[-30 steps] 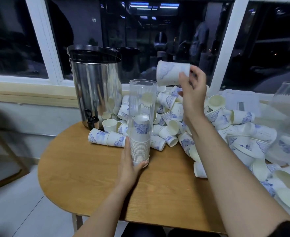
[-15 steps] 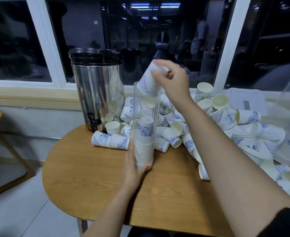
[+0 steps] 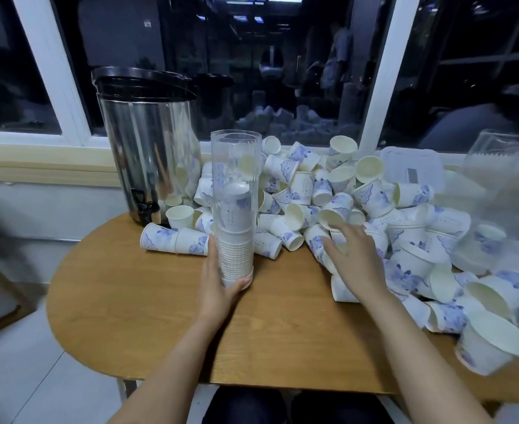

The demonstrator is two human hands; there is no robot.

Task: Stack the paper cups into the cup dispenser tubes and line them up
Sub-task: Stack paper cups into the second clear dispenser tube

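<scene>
A clear cup dispenser tube (image 3: 236,166) stands upright on the wooden table (image 3: 148,301). Inside it sits a stack of white paper cups (image 3: 235,255), with a newly dropped cup (image 3: 236,197) lying crooked on top. My left hand (image 3: 218,283) grips the base of the tube. My right hand (image 3: 351,255) hovers with spread fingers over the pile of loose blue-patterned paper cups (image 3: 371,215) to the right, holding nothing.
A steel hot-water urn (image 3: 148,142) with a black tap stands at the back left by the window. Two nested cups (image 3: 172,241) lie left of the tube. Clear plastic bags (image 3: 496,191) and a plastic lid (image 3: 411,169) sit at the right.
My right hand carried a cup to the tube's mouth, dropped it in, then came down to the loose pile. My left hand stayed on the tube's base.
</scene>
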